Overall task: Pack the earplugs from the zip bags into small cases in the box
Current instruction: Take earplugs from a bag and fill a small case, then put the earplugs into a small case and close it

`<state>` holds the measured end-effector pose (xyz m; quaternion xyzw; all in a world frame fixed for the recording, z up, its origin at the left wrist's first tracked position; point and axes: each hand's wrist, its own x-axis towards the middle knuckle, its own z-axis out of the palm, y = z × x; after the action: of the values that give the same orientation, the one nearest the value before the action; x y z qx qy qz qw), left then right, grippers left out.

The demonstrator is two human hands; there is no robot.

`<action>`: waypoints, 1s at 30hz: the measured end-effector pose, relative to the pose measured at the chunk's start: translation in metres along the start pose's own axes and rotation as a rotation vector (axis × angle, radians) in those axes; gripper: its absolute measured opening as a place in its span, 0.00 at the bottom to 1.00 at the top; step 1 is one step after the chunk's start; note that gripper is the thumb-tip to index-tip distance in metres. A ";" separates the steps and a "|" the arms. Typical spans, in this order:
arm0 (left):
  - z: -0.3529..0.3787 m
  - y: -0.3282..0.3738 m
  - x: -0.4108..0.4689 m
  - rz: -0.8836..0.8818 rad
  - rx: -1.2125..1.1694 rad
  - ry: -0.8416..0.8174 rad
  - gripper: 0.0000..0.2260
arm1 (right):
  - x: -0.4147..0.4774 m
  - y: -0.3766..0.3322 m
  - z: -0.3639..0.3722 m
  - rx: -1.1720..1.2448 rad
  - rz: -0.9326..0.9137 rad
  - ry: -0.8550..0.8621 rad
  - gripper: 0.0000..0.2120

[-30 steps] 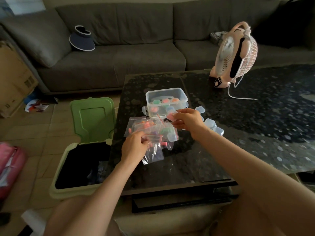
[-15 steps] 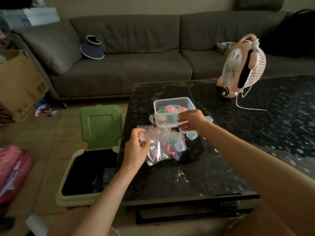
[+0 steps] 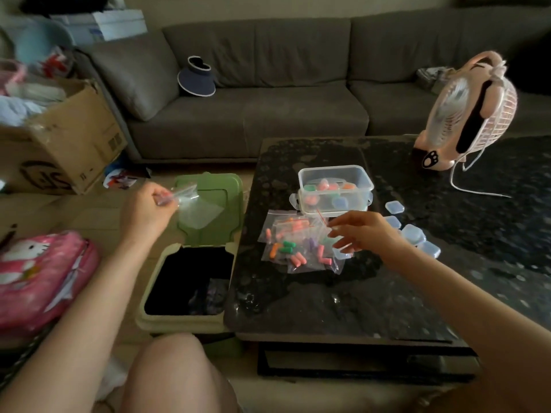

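As seen from the head camera, landmark: clear box [image 3: 367,186], standing on the dark table [image 3: 328,293].
Box contents: filled small cases [image 3: 323,184] showing pink, orange and green through the wall; count unreadable.
Zip bags [image 3: 301,234]: overlapping pile just in front of the box, flat on the table.
Earplugs [image 3: 284,247]: orange, green, pink and purple pieces inside those bags.
Loose cases [image 3: 413,234]: clear and bluish, clustered to the right of the box and slightly nearer the person.
Left hand [image 3: 146,213]: well left of the box, off the table edge, fingers curled and pinching a clear bag [image 3: 198,211] that looks empty; blurred.
Right hand [image 3: 362,234]: just in front of the box, over the right side of the pile, fingers spread loosely, holding nothing; contact with the bags unclear.
Bin [image 3: 185,320]: on the floor left of the box, green lid [image 3: 220,186] flipped open, dark liner inside; the held bag hangs in front of the lid.
Fan [image 3: 471,114]: pink, on the table, behind and right of the box.
Sofa [image 3: 268,114]: behind the box, with a dark visor [image 3: 196,77] on its seat.
Cardboard carton [image 3: 74,138]: far left of the box, on the floor.
Pink bag [image 3: 38,272]: far left, nearer the person.
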<state>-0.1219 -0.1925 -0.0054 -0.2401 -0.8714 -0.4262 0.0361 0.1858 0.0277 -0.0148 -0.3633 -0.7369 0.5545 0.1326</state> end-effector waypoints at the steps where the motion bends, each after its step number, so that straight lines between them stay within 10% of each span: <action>1: 0.007 -0.019 0.004 -0.079 0.046 -0.028 0.10 | 0.000 0.002 0.001 0.008 0.001 -0.004 0.04; 12: 0.080 -0.162 -0.020 -0.617 0.103 -0.259 0.10 | -0.005 0.018 0.004 0.052 0.019 -0.005 0.05; 30: 0.099 0.116 -0.098 0.173 -0.095 -0.425 0.08 | -0.005 0.045 -0.031 0.009 -0.003 0.187 0.03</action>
<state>0.0311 -0.0947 -0.0106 -0.3998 -0.8145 -0.4021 -0.1229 0.2251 0.0520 -0.0438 -0.4116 -0.7193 0.5214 0.2032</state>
